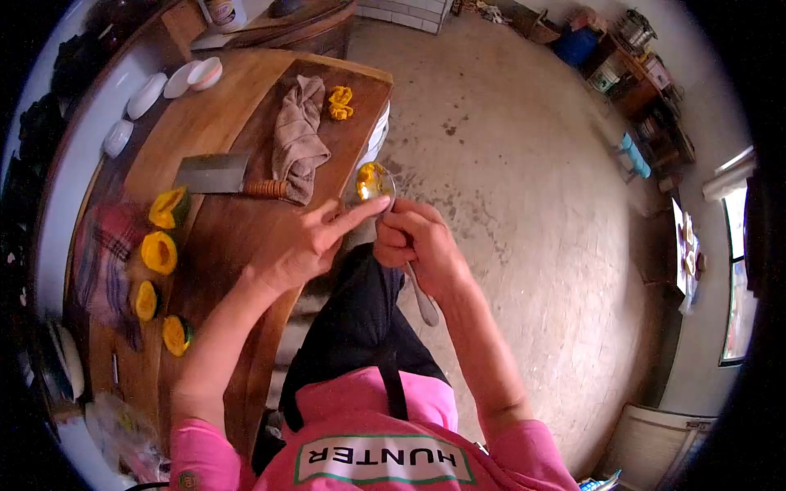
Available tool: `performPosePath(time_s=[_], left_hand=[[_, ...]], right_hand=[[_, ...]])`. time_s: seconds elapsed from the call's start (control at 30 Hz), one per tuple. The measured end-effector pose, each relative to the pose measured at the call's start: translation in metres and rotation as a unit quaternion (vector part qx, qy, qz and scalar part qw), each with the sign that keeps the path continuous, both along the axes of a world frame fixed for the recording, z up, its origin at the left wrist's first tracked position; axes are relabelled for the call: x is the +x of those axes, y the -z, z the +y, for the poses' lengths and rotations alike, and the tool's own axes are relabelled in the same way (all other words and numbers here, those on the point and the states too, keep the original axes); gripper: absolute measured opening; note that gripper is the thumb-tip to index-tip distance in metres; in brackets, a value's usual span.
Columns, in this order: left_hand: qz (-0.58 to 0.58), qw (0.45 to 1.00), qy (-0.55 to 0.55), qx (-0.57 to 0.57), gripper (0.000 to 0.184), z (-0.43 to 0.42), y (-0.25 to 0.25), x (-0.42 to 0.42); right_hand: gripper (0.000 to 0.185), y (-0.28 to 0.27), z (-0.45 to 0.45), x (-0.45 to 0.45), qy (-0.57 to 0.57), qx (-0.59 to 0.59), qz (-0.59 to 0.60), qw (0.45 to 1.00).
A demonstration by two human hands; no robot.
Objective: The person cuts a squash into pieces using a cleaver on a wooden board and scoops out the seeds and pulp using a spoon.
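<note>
My right hand (pixel 422 241) is closed around the handle of a metal spoon (pixel 426 309), just off the table's edge. Yellow-orange pulp (pixel 370 177) clings to the spoon's bowl. With its index finger stretched out, my left hand (pixel 303 245) touches the spoon near the bowl; its other fingers are partly curled and appear to hold nothing. Several pieces of hollowed green-skinned squash (pixel 159 254) lie in a row on the wooden table, cut sides showing. Farther up the table are a cleaver (pixel 211 173), a crumpled brown cloth (pixel 300 135) and a clump of yellow squash pulp (pixel 341 103).
White bowls (pixel 147 96) stand along the wooden table's (pixel 246 106) far left side. A plaid cloth (pixel 115 262) lies beside the squash. Below the table's corner is a white container (pixel 377 135). Concrete floor (pixel 532 221) stretches right toward shelves (pixel 630 74) and a window.
</note>
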State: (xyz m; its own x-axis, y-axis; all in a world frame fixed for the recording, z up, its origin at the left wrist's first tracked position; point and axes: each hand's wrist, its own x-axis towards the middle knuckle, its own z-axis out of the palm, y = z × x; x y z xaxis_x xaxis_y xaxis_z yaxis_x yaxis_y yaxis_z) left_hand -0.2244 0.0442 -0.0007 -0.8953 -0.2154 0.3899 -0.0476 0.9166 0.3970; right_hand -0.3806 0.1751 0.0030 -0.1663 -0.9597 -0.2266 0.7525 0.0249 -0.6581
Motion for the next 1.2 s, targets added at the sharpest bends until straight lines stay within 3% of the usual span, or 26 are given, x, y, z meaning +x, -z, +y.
performPosePath(time_s=[0.13, 0.23, 0.27, 0.37, 0.4, 0.5, 0.57, 0.6, 0.7, 0.83, 0.93, 0.97, 1.07, 1.2], left_hand=[[0.051, 0.998, 0.002, -0.037, 0.072, -0.040, -0.005, -0.024], [-0.076, 0.996, -0.029, -0.046, 0.076, -0.073, -0.015, -0.033], [-0.011, 1.000, -0.007, -0.027, 0.077, -0.085, -0.009, -0.039], [-0.030, 0.996, -0.024, -0.080, 0.076, -0.125, 0.001, -0.055], [0.032, 0.994, -0.015, -0.099, 0.074, -0.151, 0.024, -0.066], [-0.103, 0.988, -0.102, 0.044, 0.074, -0.202, 0.039, -0.087], [-0.146, 0.924, -0.142, 0.325, 0.065, -0.227, 0.042, -0.101], [-0.128, 0.881, -0.160, 0.426, 0.053, -0.229, 0.037, -0.103], [-0.023, 0.792, -0.091, 0.603, 0.048, -0.228, 0.035, -0.108], [0.030, 0.707, -0.100, 0.700, 0.042, -0.217, 0.031, -0.114], [0.080, 0.647, -0.079, 0.754, 0.041, -0.217, 0.032, -0.111], [0.100, 0.625, -0.070, 0.771, 0.040, -0.217, 0.030, -0.110], [0.120, 0.610, -0.061, 0.781, 0.038, -0.206, 0.011, -0.103], [0.120, 0.697, -0.040, 0.706, 0.028, -0.196, 0.010, -0.081]], right_hand=[[0.018, -0.005, -0.033, -0.022, -0.018, 0.018, 0.006, 1.000], [0.019, 0.001, -0.060, -0.038, -0.036, 0.020, -0.002, 0.999], [0.019, 0.004, -0.069, -0.043, -0.043, 0.015, -0.004, 0.999], [0.021, 0.019, -0.097, -0.060, -0.062, 0.027, -0.009, 0.998], [0.022, 0.023, -0.107, -0.065, -0.067, 0.035, -0.011, 0.997], [0.024, 0.025, -0.133, -0.082, -0.025, 0.055, 0.056, 0.997], [0.024, 0.025, -0.132, -0.092, -0.016, 0.048, 0.064, 0.997], [0.023, 0.026, -0.127, -0.096, -0.009, 0.047, 0.059, 0.997], [0.022, 0.028, -0.099, -0.096, 0.034, 0.086, 0.045, 0.995], [0.023, 0.054, -0.038, -0.087, 0.062, 0.138, 0.013, 0.988], [0.011, 0.068, 0.009, -0.073, 0.109, 0.173, -0.014, 0.979], [0.020, 0.067, 0.024, -0.069, 0.115, 0.178, -0.014, 0.977], [0.033, 0.090, 0.076, -0.066, 0.146, 0.185, -0.042, 0.971], [0.034, 0.094, 0.126, -0.068, 0.178, 0.193, -0.038, 0.964]])
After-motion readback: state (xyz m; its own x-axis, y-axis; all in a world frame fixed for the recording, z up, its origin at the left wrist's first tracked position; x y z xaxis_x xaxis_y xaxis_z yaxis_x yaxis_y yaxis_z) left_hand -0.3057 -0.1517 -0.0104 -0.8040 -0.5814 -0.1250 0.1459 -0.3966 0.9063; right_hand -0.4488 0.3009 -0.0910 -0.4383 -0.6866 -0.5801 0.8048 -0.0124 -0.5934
